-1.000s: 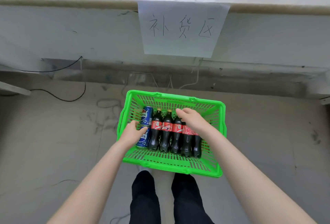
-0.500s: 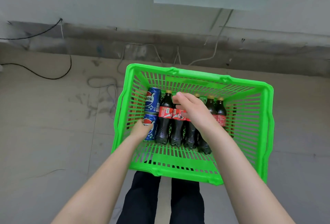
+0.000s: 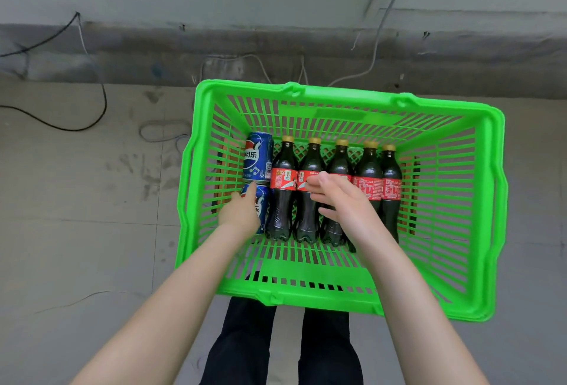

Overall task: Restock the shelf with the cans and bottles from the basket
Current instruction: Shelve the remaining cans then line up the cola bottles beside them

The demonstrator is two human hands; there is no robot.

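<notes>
Barely starting | left hand (image 3: pixel 241 213) gripping Pepsi can (image 3: pixel 263 200) at 9 o'clock | right hand (image 3: pixel 343 203) reaching cola bottle (image 3: pixel 340 160), grip unclear | green basket (image 3: pixel 337 94) holding everything

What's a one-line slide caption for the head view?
Left hand rests on the near blue can, right hand reaches for five cola bottles in a green basket.
</notes>
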